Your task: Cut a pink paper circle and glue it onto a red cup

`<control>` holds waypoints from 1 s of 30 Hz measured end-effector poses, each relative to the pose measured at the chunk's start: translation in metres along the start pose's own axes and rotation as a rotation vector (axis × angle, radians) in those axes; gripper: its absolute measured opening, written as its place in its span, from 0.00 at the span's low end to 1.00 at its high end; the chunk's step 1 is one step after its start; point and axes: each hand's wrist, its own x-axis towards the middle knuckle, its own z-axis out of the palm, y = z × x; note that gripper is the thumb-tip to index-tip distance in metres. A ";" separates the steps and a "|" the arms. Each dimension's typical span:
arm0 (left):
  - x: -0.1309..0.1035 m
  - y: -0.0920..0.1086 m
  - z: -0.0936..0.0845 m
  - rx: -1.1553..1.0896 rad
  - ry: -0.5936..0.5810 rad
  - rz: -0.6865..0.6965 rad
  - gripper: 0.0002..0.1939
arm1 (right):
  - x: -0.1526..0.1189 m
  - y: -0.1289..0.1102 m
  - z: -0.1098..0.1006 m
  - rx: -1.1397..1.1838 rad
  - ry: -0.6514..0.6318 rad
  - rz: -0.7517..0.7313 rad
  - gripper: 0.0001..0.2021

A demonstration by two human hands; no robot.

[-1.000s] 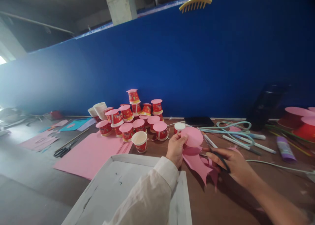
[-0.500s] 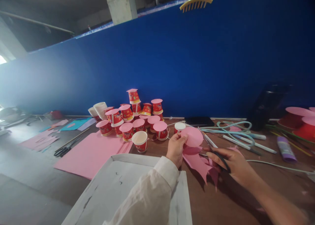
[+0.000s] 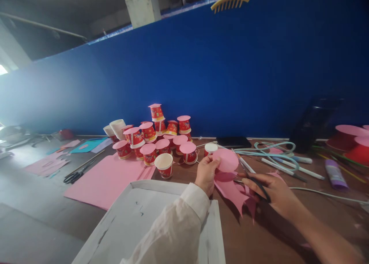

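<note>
Between thumb and fingers, my left hand (image 3: 206, 175) pinches a round pink paper piece (image 3: 225, 160). Fingers of my right hand (image 3: 272, 192) are in the handles of black scissors (image 3: 263, 190), whose parted blades are beside the circle's right edge. Below the circle hang jagged pink paper scraps (image 3: 230, 192). Just behind my left hand stands a small cup with a white top (image 3: 211, 148). Left of it are red paper cups (image 3: 148, 153) with pink discs on top, some stacked, and an upright open cup (image 3: 163, 166).
A white tray (image 3: 129, 214) lies under my left sleeve. Pink sheets (image 3: 106, 179) and other scissors (image 3: 75, 176) are on the left. A pale blue cable (image 3: 285, 145), white pens (image 3: 278, 166) and a purple tube (image 3: 336, 174) lie on the right. A blue partition (image 3: 201, 71) stands behind.
</note>
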 end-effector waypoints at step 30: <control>0.000 0.000 0.000 0.007 0.012 0.002 0.25 | -0.005 -0.014 0.001 0.043 0.029 0.017 0.25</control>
